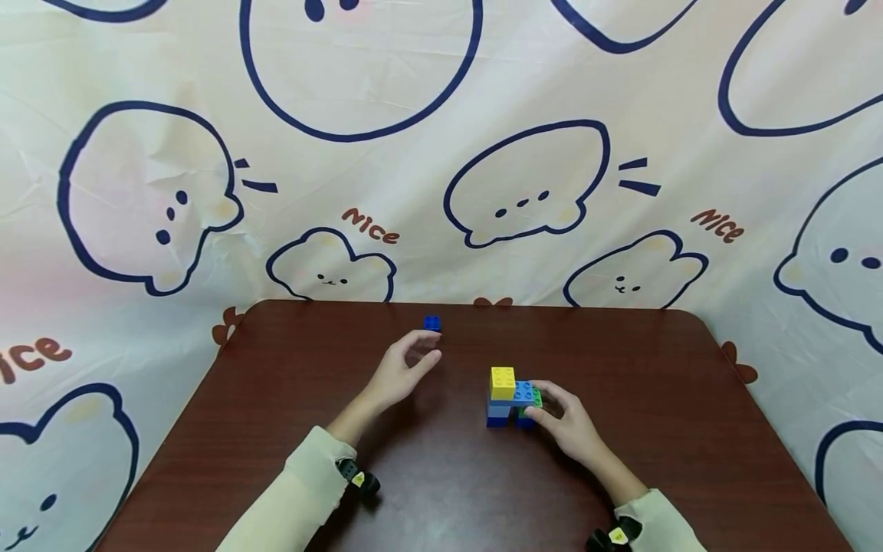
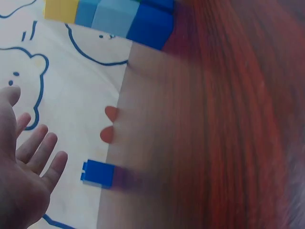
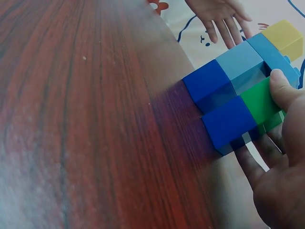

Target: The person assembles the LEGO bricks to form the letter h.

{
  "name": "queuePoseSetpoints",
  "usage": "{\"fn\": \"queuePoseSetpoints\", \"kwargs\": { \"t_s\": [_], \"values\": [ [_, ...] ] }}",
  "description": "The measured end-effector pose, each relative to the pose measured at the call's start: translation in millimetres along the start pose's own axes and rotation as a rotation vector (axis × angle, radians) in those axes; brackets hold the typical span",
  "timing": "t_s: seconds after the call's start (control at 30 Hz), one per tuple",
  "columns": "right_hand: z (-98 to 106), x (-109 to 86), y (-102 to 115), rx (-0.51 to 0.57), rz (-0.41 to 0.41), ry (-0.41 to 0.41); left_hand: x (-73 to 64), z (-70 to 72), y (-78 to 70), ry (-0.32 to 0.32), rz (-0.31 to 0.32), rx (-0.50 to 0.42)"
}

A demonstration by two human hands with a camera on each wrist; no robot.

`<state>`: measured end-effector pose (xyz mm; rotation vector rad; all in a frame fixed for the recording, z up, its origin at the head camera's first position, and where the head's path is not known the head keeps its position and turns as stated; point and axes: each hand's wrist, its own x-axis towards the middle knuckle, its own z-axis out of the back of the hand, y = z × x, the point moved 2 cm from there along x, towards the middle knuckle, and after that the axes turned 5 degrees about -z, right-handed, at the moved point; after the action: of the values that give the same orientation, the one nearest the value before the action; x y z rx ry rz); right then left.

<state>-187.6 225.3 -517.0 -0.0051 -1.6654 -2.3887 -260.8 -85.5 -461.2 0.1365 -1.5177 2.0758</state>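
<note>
A small structure of toy building bricks [image 1: 501, 400] stands upright on the table, right of its middle. Dark blue bricks [image 3: 229, 121] form its feet, a green brick [image 3: 260, 100] and a light blue brick [image 3: 239, 64] sit above them, and a yellow brick [image 1: 502, 381] tops its left side. My right hand [image 1: 569, 425] grips its right side, thumb on the near face and fingers behind. Toward the far edge lies a loose dark blue brick [image 1: 431, 323]. Close in front of it is my left hand [image 1: 403, 371], fingers loosely bent and holding nothing.
The dark brown wooden table [image 1: 276, 460] ends just beyond the loose brick. A pale cloth [image 1: 414, 184] with cartoon figures hangs behind and at the sides. Each wrist carries a black strap with a camera [image 1: 359, 479].
</note>
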Motion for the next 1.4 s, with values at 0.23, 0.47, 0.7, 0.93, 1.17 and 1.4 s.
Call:
{"fn": "queuePoseSetpoints", "kwargs": {
  "t_s": [0.23, 0.47, 0.7, 0.93, 1.17, 1.4],
  "values": [
    [0.0, 0.3, -2.4, 0.006, -0.002, 0.005, 9.9, 10.2, 16.2, -0.046, 0.026, 0.047],
    [0.3, 0.1, -2.7, 0.006, 0.018, 0.005, 21.1, 15.3, 29.0, -0.070, 0.079, 0.070],
    [-0.5, -0.9, -2.2, 0.005, 0.020, 0.000, 32.1, 10.0, 40.4, -0.074, 0.145, 0.091],
    [-1.2, -0.6, -0.6, 0.001, 0.025, -0.003, 45.2, 5.4, 52.6, -0.087, 0.191, 0.126],
    [-0.8, -0.7, -0.5, 0.003, 0.023, -0.002, 53.5, 5.2, 63.0, -0.093, 0.274, 0.135],
    [-0.7, -0.3, -0.7, 0.000, 0.014, -0.001, 55.0, 1.6, 72.8, -0.089, 0.341, 0.139]
  ]
}}
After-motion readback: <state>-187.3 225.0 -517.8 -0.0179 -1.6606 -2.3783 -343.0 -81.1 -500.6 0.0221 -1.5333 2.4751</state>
